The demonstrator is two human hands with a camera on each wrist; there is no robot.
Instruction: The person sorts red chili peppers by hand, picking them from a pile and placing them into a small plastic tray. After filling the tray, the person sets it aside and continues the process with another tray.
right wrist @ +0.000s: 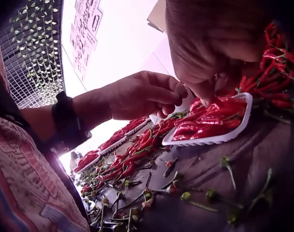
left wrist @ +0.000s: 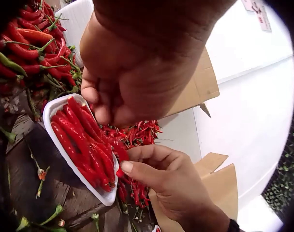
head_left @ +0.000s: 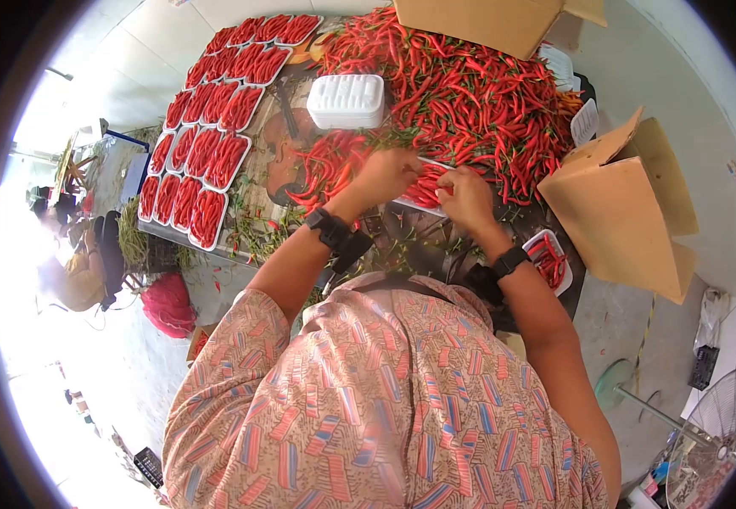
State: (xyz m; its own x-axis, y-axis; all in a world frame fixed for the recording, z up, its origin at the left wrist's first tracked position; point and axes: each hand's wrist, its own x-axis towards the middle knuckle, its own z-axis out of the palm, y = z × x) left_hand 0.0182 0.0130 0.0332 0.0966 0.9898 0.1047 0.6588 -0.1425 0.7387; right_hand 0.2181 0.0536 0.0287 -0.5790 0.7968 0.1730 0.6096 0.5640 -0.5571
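Observation:
A white foam tray point(left wrist: 49, 116) of red chillies point(left wrist: 81, 145) lies on the dark table in front of the person. My right hand point(head_left: 468, 200) is at the tray's right side, and in the left wrist view its thumb and fingers pinch a red chilli point(left wrist: 120, 172) at the tray's edge. Above the tray's other side is my left hand point(head_left: 387, 176), its fingers curled in towards the thumb, with nothing showing between them in the right wrist view point(right wrist: 144, 94). A loose pile of red chillies point(head_left: 321, 170) lies beside the left wrist.
Rows of filled trays point(head_left: 207, 170) stand at the left. A stack of white trays point(head_left: 347, 100) is beyond the hands, near a large heap of chillies point(head_left: 478, 102). Cardboard boxes point(head_left: 618, 208) flank the heap. Another tray point(head_left: 548, 261) sits near the right wrist; green stems point(right wrist: 200, 205) litter the table.

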